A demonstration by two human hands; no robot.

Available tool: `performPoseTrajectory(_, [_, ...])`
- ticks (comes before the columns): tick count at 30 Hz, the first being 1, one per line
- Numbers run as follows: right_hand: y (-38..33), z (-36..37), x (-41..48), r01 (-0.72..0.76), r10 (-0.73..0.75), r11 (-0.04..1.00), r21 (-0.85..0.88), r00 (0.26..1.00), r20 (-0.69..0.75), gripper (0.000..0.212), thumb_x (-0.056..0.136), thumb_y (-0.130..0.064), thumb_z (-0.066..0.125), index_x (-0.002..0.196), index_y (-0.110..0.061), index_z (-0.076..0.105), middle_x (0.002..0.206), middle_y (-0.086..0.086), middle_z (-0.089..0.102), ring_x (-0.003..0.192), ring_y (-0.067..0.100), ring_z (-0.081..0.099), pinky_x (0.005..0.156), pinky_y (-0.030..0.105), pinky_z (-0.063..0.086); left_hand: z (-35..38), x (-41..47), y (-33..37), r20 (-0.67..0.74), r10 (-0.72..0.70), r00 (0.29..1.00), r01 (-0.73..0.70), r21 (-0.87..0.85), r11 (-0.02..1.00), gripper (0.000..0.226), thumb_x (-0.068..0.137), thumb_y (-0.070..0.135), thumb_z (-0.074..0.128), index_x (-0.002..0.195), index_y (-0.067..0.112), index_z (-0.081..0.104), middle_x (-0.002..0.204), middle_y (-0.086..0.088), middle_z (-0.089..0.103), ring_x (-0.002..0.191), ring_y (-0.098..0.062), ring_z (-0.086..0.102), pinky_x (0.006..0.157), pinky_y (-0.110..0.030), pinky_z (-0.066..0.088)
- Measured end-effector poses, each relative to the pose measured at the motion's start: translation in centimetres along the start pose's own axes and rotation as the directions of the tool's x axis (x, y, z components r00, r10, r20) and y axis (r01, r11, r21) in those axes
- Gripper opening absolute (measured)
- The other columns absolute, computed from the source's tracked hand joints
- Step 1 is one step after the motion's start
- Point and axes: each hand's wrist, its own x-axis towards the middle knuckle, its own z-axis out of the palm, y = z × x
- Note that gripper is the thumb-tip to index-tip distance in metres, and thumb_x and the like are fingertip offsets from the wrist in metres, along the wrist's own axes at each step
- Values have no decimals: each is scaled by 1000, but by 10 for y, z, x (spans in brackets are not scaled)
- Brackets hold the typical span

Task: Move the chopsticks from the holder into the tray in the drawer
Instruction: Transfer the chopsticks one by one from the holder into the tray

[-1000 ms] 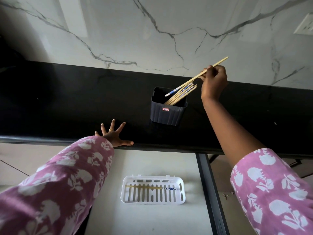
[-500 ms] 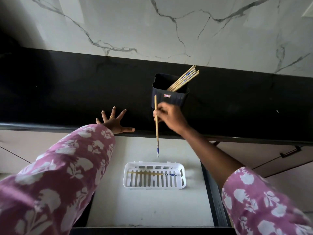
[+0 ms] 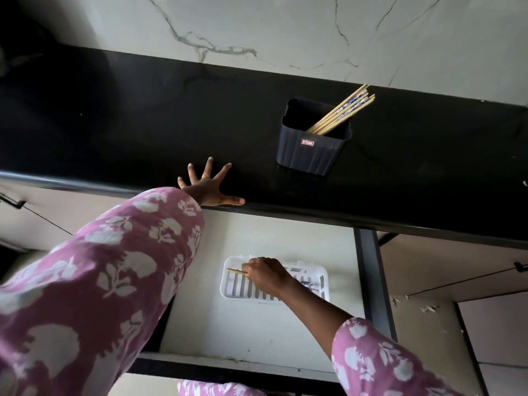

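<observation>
Carefully: my right hand (image 3: 265,275) pinches a chopstick (image 3: 235,270) low over the tray (image 3: 228,290) in the drawer (image 3: 257,332); dropped tilted, it may bridge the rim. More lean in the holder (image 3: 310,157).

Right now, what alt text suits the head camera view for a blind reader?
A person's right hand holds a chopstick over the white tray in an open drawer. Their left hand rests spread on the black counter, where a dark holder holds more chopsticks.

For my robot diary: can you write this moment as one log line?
right hand: holds chopstick at tray | left hand: flat on counter | holder: more chopsticks inside
</observation>
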Motion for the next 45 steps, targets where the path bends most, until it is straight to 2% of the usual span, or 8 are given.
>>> performPoseTrajectory(8, [7, 33, 10, 74, -63, 969, -236, 997, 53, 25, 96, -10, 41, 114, -5, 58, 119, 17, 61, 116, 30, 56, 85, 34, 43, -1, 1, 0, 9, -12, 1000, 12, -4, 1000, 110, 60, 83, 57, 141, 55, -12, 154, 10, -29, 140, -42, -25, 109, -66, -1])
performPoseTrajectory(11, [10, 39, 9, -199, 160, 961, -192, 966, -205, 29, 94, -36, 49, 109, -19, 67, 116, 3, 67, 113, 17, 61, 96, 28, 46, -1, 2, 0, 8, -14, 1000, 14, 3, 1000, 110, 60, 82, 57, 141, 55, -13, 154, 10, -30, 139, -42, -26, 109, -66, -1])
performPoseTrajectory(16, [4, 39, 17, 94, -71, 925, -367, 995, 74, 31, 85, 11, 45, 110, 3, 61, 115, 21, 62, 110, 37, 59, 83, 42, 51, 0, 4, 0, 9, -19, 1000, 19, 3, 1000, 111, 60, 83, 57, 141, 55, -13, 154, 9, -30, 139, -42, -26, 109, -66, -1])
performPoseTrajectory(28, [5, 45, 24, 64, -44, 935, -349, 997, 65, 31, 83, 11, 51, 111, 3, 60, 116, 21, 60, 109, 39, 58, 87, 43, 50, 2, 7, -2, 11, -19, 1000, 19, 21, 1000, 111, 60, 83, 56, 141, 54, -14, 154, 8, -31, 139, -43, -25, 109, -67, 0])
performPoseTrajectory(33, [10, 33, 15, 150, -199, 921, -358, 975, -103, 22, 40, -3, 77, 54, -15, 65, 53, 0, 62, 48, 16, 63, 41, 17, 44, 2, 6, -2, 3, -17, 1000, 17, 19, 1000, 110, 61, 82, 56, 142, 54, -13, 154, 8, -30, 139, -43, -25, 109, -66, -1])
performPoseTrajectory(35, [19, 29, 11, 149, -210, 929, -339, 966, -153, 19, 48, -7, 77, 53, -17, 63, 50, -3, 58, 45, 15, 59, 40, 18, 43, 2, 5, -2, 2, -13, 1000, 13, 18, 1000, 110, 61, 82, 56, 142, 54, -13, 154, 8, -29, 139, -43, -25, 109, -66, -1])
performPoseTrajectory(39, [35, 0, 3, 172, -346, 905, -389, 830, -437, 20, 73, -2, 52, 66, -14, 66, 59, 1, 61, 52, 18, 60, 48, 23, 50, 1, 1, -2, 0, -13, 1000, 13, 11, 1000, 110, 61, 83, 55, 142, 54, -13, 154, 9, -30, 140, -42, -25, 110, -66, -1])
performPoseTrajectory(45, [56, -65, -1, 69, -340, 927, -369, 570, -748, 9, 77, 0, 66, 77, -9, 68, 62, 5, 59, 55, 23, 58, 46, 31, 46, 3, -3, -1, 0, -12, 1000, 12, 22, 1000, 109, 61, 85, 53, 142, 54, -13, 155, 9, -29, 140, -43, -23, 110, -66, 0])
